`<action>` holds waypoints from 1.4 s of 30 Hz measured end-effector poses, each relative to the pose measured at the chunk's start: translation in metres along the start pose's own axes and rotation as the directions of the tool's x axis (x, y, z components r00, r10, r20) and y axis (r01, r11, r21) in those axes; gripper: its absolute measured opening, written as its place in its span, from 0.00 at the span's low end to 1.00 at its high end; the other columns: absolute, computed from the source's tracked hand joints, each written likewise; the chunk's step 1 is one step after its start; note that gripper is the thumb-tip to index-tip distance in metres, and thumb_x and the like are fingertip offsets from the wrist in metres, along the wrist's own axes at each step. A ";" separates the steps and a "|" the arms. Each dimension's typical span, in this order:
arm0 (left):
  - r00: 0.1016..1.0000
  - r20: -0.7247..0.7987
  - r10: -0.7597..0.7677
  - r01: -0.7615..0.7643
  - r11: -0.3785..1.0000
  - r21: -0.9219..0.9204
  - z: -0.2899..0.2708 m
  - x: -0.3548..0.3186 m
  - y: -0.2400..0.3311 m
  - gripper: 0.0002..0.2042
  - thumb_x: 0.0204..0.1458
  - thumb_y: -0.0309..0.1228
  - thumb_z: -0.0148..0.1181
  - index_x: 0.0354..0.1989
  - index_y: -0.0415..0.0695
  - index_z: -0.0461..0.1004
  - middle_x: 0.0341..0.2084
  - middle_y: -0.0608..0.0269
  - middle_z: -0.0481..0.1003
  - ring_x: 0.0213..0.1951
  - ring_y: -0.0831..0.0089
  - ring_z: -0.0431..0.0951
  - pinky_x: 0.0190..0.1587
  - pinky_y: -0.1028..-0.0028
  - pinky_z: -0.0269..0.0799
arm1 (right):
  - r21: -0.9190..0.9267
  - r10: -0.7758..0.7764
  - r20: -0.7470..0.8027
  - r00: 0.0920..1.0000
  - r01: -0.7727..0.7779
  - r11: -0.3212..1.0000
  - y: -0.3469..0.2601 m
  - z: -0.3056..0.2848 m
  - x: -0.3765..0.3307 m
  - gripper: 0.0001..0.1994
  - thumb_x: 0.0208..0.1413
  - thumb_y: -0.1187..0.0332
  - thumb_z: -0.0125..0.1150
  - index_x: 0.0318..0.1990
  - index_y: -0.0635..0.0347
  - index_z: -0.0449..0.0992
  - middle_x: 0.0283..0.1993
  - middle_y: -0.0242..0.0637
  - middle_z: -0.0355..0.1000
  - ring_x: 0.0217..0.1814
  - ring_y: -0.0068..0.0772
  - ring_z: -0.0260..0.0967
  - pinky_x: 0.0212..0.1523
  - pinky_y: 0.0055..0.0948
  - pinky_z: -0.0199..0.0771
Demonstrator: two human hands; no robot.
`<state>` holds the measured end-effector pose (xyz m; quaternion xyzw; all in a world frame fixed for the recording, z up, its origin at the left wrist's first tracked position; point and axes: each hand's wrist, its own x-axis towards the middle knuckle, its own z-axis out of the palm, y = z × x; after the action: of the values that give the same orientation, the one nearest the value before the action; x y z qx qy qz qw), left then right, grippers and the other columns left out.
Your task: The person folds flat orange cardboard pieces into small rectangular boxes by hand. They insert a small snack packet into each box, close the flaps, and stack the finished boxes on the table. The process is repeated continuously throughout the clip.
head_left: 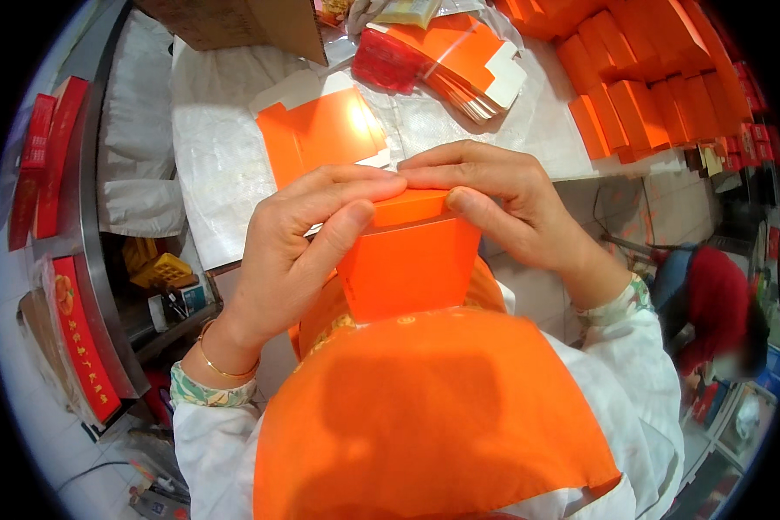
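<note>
An orange cardboard box (410, 269) stands upright against the front of my orange apron, its top flap toward the table. My left hand (308, 230) grips its left top corner, thumb on the near side and fingers along the far edge. From the other side my right hand (516, 204) closes on the right top corner, thumb pressed near the flap's seam. The fingertips of both hands meet over the top edge. Just beyond them, flat orange box blanks (308, 134) with white flaps lie on the white-covered table (208, 130).
A banded stack of orange blanks (459, 61) and a red plastic packet (388, 62) lie farther back. Many folded orange boxes (641, 113) are piled at the far right. A brown carton (243, 26) stands far left. At the right, another person (711, 299) in red bends down.
</note>
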<state>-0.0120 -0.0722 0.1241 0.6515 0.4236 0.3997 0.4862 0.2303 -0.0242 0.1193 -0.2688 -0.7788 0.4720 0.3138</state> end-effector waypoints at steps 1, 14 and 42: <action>1.000 0.021 -0.004 0.004 1.000 0.007 0.000 0.000 0.000 0.14 0.64 0.30 0.49 0.49 0.38 0.79 0.47 0.55 0.77 0.49 0.68 0.76 0.52 0.72 0.69 | 0.021 0.014 0.000 1.000 -0.014 1.000 -0.001 0.000 -0.001 0.14 0.63 0.71 0.51 0.51 0.65 0.78 0.50 0.46 0.75 0.51 0.39 0.74 0.50 0.31 0.74; 0.984 0.089 0.151 -0.159 0.984 0.083 -0.001 0.000 -0.014 0.19 0.67 0.38 0.42 0.52 0.37 0.74 0.54 0.52 0.73 0.58 0.60 0.70 0.62 0.66 0.60 | -0.052 -0.075 0.030 0.997 0.076 0.996 0.006 -0.004 -0.005 0.16 0.64 0.68 0.49 0.55 0.64 0.76 0.54 0.49 0.73 0.55 0.43 0.72 0.56 0.34 0.71; 0.656 -0.642 -0.398 -0.254 0.684 -0.684 0.012 -0.014 -0.109 0.23 0.60 0.30 0.59 0.62 0.37 0.62 0.55 0.61 0.70 0.56 0.71 0.70 0.59 0.69 0.68 | 0.676 0.413 0.005 0.911 -0.307 0.670 0.113 0.084 0.018 0.32 0.61 0.66 0.58 0.70 0.59 0.53 0.68 0.38 0.60 0.67 0.31 0.59 0.65 0.34 0.61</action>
<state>-0.0231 -0.0706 0.0141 0.1585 0.4184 0.7425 0.4985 0.1696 -0.0127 -0.0087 -0.3227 -0.4653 0.7482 0.3457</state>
